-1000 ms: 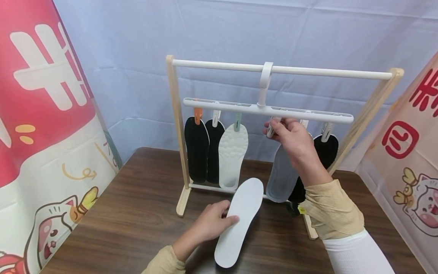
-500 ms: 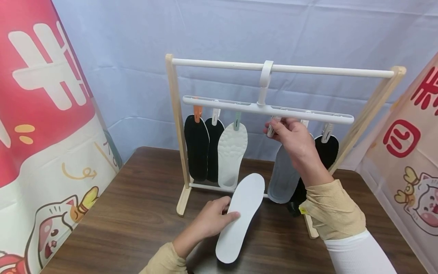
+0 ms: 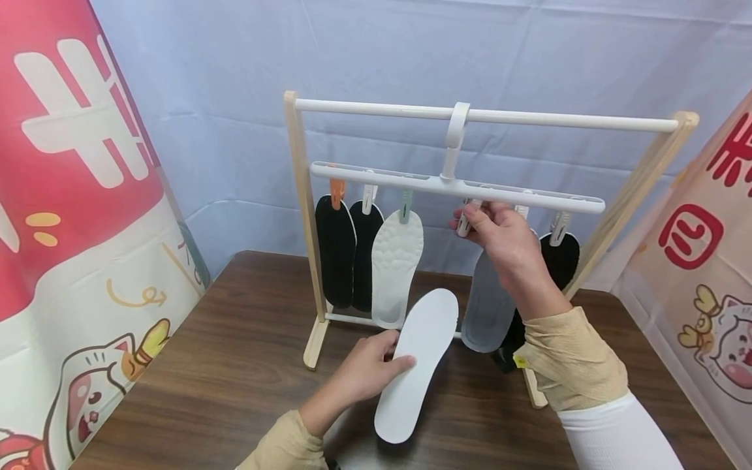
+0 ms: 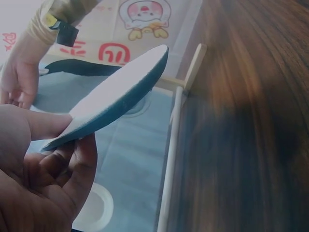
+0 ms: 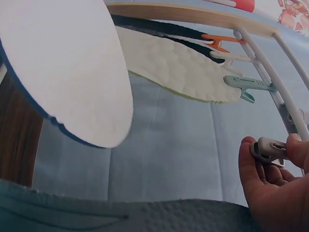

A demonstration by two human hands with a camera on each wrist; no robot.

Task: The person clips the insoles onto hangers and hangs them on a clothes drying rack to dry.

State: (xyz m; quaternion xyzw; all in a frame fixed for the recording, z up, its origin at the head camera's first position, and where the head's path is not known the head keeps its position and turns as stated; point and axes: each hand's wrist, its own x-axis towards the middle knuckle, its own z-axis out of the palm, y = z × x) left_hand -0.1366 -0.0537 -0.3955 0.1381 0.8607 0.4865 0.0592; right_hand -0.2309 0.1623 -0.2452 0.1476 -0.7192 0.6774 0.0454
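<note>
My left hand (image 3: 372,367) pinches a white insole (image 3: 418,365) by its edge, thumb on the white face and fingers beneath. The left wrist view shows the insole's dark blue-green underside (image 4: 120,107). Up at the hanger bar (image 3: 517,194), my right hand (image 3: 508,236) pinches a pale grey clip (image 5: 271,149) between thumb and fingers; nothing hangs from that clip. The insole's upper end is below the clip, apart from it. Just right of the clip hangs a grey insole (image 3: 486,300), partly behind my right hand and wrist.
Two black insoles (image 3: 336,254) and a white bumpy insole (image 3: 398,261) hang from clips at the left. A black insole (image 3: 561,261) hangs at the far right. The wooden rack (image 3: 305,209) with a white top rod (image 3: 558,119) stands on the brown table (image 3: 235,352).
My left hand has raised the white insole slightly, up toward the clip. The right hand stays at the clip. The hanging insoles have shifted a little.
</note>
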